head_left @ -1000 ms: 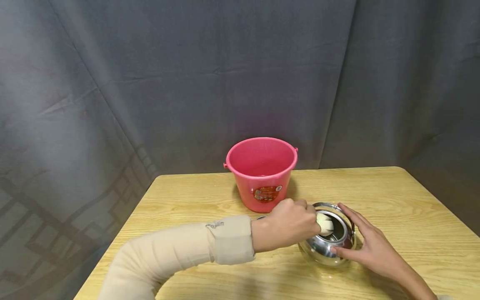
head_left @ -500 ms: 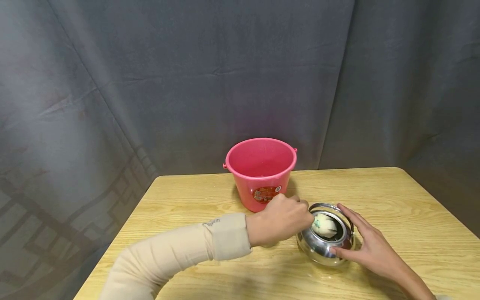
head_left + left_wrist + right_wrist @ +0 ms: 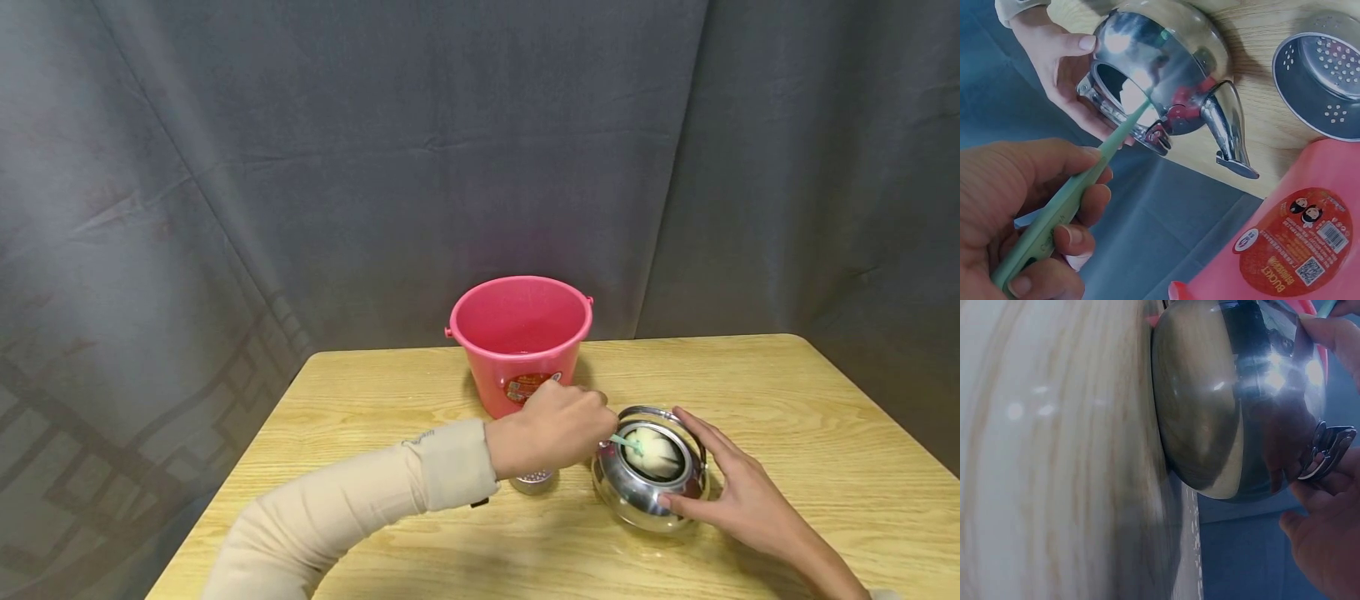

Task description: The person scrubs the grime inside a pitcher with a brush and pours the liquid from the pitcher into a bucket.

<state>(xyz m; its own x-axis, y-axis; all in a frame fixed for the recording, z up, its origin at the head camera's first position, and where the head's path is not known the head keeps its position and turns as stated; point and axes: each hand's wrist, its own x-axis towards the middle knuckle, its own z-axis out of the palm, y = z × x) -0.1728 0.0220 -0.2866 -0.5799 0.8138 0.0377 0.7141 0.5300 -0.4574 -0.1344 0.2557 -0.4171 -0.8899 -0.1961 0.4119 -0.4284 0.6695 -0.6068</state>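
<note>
left hand [image 3: 558, 429] has slid off the kettle [image 3: 637, 500] mouth toward the table's [image 3: 787, 400] left edge since the earlier frame, baring green handle; right hand [image 3: 738, 492] and kettle sit about where they were; sponge brush [image 3: 1063, 203] has its pale head in the mouth, blurred, depth hard to tell; left fingers pinch the handle well back from the head, thumb opposing; right fingers are spread round the kettle, thumb on the near shoulder, the others on the far side by the folded bail; kettle rests on the table's right half, spout to the left; perforated metal cup [image 3: 1329, 75] is just left of it, under the left forearm side; pink bucket [image 3: 491, 379] stands near the far edge.

step looks like working the brush inside the mouth; right hold should stay firm and low on the shoulder, since smooth steel likely slips; i'd angle the handle to clear the rim and keep strokes from the wrist; choking up on the handle would probably give more control; watch the left hand's clearance to the spout and cup, a wide stroke could knock either.
</note>
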